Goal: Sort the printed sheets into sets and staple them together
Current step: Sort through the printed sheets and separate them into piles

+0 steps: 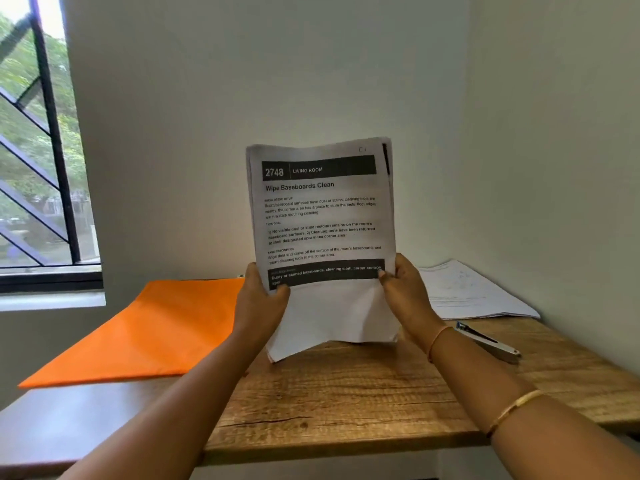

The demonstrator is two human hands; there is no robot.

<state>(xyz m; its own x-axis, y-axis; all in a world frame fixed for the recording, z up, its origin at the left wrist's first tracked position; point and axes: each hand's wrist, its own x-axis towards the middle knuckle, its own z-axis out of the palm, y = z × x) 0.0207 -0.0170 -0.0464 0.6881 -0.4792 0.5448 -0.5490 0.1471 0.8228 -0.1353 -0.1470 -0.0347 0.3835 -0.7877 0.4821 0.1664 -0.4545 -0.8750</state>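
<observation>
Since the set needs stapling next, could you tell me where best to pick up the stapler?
Take the stapler around the middle of its long body, coming from above with the right hand. It lies flat on the wooden table, its sides apparently clear.

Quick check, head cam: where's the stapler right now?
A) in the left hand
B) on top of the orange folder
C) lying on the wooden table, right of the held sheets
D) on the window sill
C: the stapler lies on the wooden table, just past the right hand, while both that and the left hand hold the stack of printed sheets upright.
</observation>
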